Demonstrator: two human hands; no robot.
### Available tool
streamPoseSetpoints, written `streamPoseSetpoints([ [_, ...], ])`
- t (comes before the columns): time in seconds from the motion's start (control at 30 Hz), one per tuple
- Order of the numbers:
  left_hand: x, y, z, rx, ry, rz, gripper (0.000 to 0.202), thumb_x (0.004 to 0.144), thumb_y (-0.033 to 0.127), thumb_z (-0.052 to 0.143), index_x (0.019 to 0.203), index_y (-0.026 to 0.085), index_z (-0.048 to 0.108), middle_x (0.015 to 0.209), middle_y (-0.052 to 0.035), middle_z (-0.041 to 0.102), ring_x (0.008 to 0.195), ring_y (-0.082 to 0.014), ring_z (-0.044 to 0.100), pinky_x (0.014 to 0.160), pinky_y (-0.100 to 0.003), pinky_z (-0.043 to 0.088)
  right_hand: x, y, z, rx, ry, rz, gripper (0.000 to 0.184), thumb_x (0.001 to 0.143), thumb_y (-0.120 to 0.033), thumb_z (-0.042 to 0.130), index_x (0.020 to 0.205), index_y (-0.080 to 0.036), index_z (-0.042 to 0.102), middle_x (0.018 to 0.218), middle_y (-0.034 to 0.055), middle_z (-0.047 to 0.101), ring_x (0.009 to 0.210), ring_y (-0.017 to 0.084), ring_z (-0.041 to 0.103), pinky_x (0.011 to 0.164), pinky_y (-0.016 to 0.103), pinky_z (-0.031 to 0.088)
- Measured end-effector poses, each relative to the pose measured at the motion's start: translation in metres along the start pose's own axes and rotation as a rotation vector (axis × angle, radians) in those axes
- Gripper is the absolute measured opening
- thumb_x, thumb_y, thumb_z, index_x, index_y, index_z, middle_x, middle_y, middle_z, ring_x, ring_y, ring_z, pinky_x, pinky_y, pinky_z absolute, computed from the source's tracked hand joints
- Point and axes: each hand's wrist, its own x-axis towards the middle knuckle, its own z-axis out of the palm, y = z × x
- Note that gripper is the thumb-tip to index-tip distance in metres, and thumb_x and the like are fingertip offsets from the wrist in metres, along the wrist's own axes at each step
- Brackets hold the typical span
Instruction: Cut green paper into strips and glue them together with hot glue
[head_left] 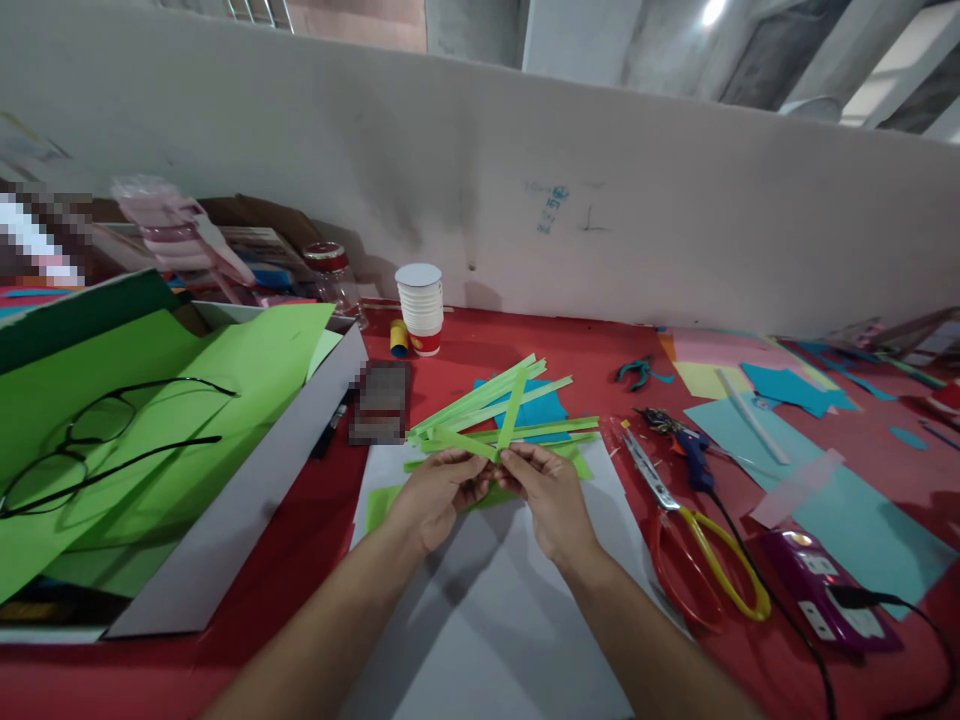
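My left hand point(444, 492) and my right hand point(541, 492) come close together over a white sheet point(480, 630). Between them is a light green paper strip point(514, 408), pinched by the fingers of both hands; one length of it rises from the right fingertips and another runs left. Several more green paper strips point(480, 392) lie just beyond my hands, partly over a blue paper piece point(551, 402). Flat green paper pieces point(379, 507) show beneath and beside my hands. The fingertips hide the fold or join of the strip.
Left stands a white box point(255, 505) with green sheets and glasses point(97, 440) on top. A phone point(381, 402), stacked paper cups point(420, 310) and a jar point(334, 280) are behind. To the right lie scissors point(667, 510), a glue gun point(694, 455) and a purple power strip point(825, 590) with cords.
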Motion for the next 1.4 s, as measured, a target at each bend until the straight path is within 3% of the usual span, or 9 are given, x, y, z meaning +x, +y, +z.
streamPoseSetpoints([
  [0.1,0.001,0.000,-0.001,-0.004,-0.024,-0.012,0.012,0.061,0.008,0.078,0.060,0.010,0.066,0.059,-0.0041,0.064,0.056,-0.0093,0.058,0.056,-0.019,0.048,0.000,0.001,-0.001,-0.013,-0.029,-0.024,0.024,0.057,-0.032,0.081,0.070,-0.015,0.070,0.060,-0.0014,0.064,0.054,0.010,0.056,0.057,0.023,0.047],
  [0.23,0.001,0.000,-0.003,0.033,-0.105,0.020,0.021,0.055,0.018,0.085,0.066,0.010,0.069,0.062,-0.0029,0.065,0.055,-0.0079,0.057,0.055,-0.018,0.046,-0.001,0.003,-0.002,-0.019,-0.038,-0.041,0.023,0.056,-0.030,0.081,0.071,-0.016,0.072,0.062,-0.0002,0.065,0.055,0.010,0.056,0.056,0.023,0.046],
  [0.57,0.000,0.002,-0.003,0.186,-0.063,0.080,0.034,0.048,0.030,0.088,0.070,0.010,0.071,0.066,-0.0050,0.069,0.061,-0.0109,0.062,0.061,-0.021,0.048,-0.005,0.000,-0.002,-0.072,-0.033,-0.082,0.021,0.057,-0.031,0.081,0.072,-0.017,0.074,0.063,0.0010,0.068,0.057,0.011,0.057,0.059,0.025,0.048],
  [0.77,-0.001,0.005,-0.004,0.152,-0.084,0.056,0.024,0.054,0.021,0.084,0.069,0.010,0.070,0.066,-0.0053,0.069,0.060,-0.0103,0.062,0.060,-0.019,0.049,-0.003,-0.001,-0.002,-0.051,-0.039,-0.057,0.024,0.056,-0.032,0.082,0.072,-0.016,0.073,0.062,0.0007,0.067,0.056,0.011,0.058,0.059,0.025,0.048],
  [1.0,-0.002,0.006,-0.003,0.071,-0.028,0.036,0.010,0.059,0.007,0.075,0.066,0.010,0.068,0.064,-0.0044,0.067,0.059,-0.0107,0.061,0.058,-0.020,0.051,-0.004,-0.007,0.002,-0.016,-0.008,0.026,0.025,0.052,-0.032,0.082,0.066,-0.015,0.071,0.058,-0.0008,0.064,0.053,0.010,0.056,0.057,0.025,0.048],
  [1.23,-0.003,0.004,-0.001,0.060,-0.119,0.035,0.026,0.053,0.021,0.086,0.067,0.011,0.067,0.064,-0.0030,0.066,0.059,-0.0104,0.061,0.057,-0.018,0.049,-0.004,-0.005,0.000,-0.002,-0.049,0.008,0.020,0.055,-0.029,0.081,0.065,-0.015,0.071,0.057,-0.0003,0.065,0.053,0.009,0.055,0.056,0.023,0.046],
  [1.4,-0.002,0.004,-0.003,0.122,-0.105,0.037,0.034,0.049,0.028,0.089,0.070,0.011,0.069,0.065,-0.0032,0.067,0.059,-0.0095,0.061,0.059,-0.018,0.049,-0.004,-0.003,0.000,-0.039,-0.028,-0.047,0.012,0.057,-0.026,0.077,0.063,-0.017,0.071,0.057,-0.0004,0.065,0.053,0.010,0.055,0.055,0.024,0.046],
])
